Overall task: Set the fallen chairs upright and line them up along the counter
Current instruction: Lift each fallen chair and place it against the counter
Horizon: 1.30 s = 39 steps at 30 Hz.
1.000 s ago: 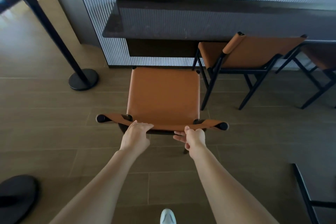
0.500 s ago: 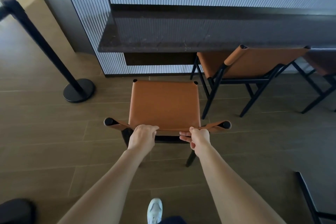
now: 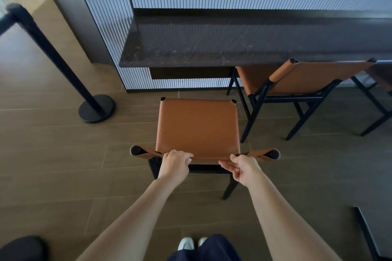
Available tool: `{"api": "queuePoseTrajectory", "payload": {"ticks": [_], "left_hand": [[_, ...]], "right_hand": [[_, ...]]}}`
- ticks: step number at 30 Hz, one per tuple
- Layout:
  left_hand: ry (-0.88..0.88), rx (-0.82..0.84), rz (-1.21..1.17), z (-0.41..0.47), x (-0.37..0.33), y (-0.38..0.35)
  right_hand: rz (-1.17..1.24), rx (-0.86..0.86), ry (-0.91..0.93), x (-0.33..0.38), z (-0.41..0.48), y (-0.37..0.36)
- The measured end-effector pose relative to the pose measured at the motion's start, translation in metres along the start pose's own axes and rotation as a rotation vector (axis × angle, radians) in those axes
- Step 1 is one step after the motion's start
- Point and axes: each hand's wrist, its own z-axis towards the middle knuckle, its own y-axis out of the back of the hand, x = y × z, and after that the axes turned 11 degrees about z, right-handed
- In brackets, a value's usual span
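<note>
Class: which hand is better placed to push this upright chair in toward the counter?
Probably the left. The left hand curls over the backrest of the chair, while the right hand only pinches its edge. The counter lies straight ahead.

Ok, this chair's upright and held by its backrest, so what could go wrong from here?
1. If pushed straight toward the counter, the chair passes close to the neighbouring chair, whose black front leg stands just to its right. The frames might knock together.
2. The right grip looks like only a thumb-and-finger pinch on the backrest, looser than the left grip. The chair could twist or slip if lifted.
</note>
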Motion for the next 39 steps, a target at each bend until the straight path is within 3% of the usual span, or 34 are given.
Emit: {"api": "queuePoseTrajectory", "payload": {"ticks": [4,6,8,11,13,17,22,27,39], "left_hand": [[-0.002,-0.042,-0.072,-0.005,-0.004,-0.004],[0.063,-0.051,-0.26,-0.007,-0.006,-0.002],[0.216,-0.083,-0.619,-0.012,-0.014,0.01],[0.539,-0.293,-1.158,-0.017,-0.026,0.028],[0.757,-0.346,-1.353,-0.016,-0.028,0.03],[0.985,-0.132,-1.463,-0.008,-0.026,0.021],[0.964,0.02,-1.572,0.01,-0.021,0.02],[0.967,0.04,-1.708,0.021,-0.017,0.019],[1.018,-0.002,-1.634,0.041,-0.013,0.017]], "right_hand": [[0.0,0.027,-0.012,0.0,-0.005,0.001],[0.015,0.038,-0.014,0.0,-0.006,0.001],[0.044,0.039,-0.021,0.001,-0.006,0.003],[0.152,0.061,-0.053,0.0,-0.006,0.007],[0.221,0.063,-0.071,-0.004,-0.004,0.007],[0.338,0.062,-0.082,-0.004,0.001,0.0],[0.459,0.042,-0.118,0.009,0.008,-0.006],[0.482,0.022,-0.125,0.01,0.019,-0.009],[0.539,0.048,-0.211,0.034,0.025,-0.013]]}}
